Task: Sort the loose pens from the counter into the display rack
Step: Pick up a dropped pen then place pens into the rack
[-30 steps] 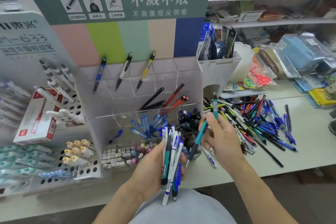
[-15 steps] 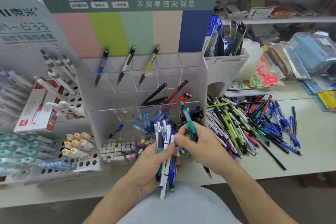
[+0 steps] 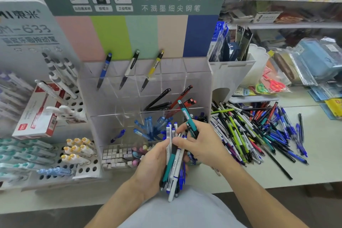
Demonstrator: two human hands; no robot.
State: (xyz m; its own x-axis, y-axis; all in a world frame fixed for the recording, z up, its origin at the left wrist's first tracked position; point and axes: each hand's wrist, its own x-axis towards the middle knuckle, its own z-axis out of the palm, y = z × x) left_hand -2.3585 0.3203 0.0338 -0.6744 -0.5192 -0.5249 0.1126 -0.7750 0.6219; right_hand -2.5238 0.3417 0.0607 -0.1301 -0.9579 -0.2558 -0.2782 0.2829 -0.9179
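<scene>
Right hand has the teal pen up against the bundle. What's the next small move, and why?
Probably slide the teal pen with the black grip down into the bundle of white, blue and teal pens that the left hand grips. The right hand holds it upright against that bundle, whose teal-barrelled pens it seems to match.

A heap of loose pens [image 3: 259, 131] lay spread on the pale counter [image 3: 318, 153] to the right of the clear display rack [image 3: 196, 83], mostly blue, black, green and red, crossing one another at all angles. A bundle of white, teal and blue pens [image 3: 173, 164] stood roughly upright in front of the rack. A teal pen [image 3: 187, 116] tilted above that bundle. In the rack, three pens leaned in the top row, black and red pens [image 3: 170, 100] in the middle, blue pens [image 3: 149, 127] lower down.
</scene>
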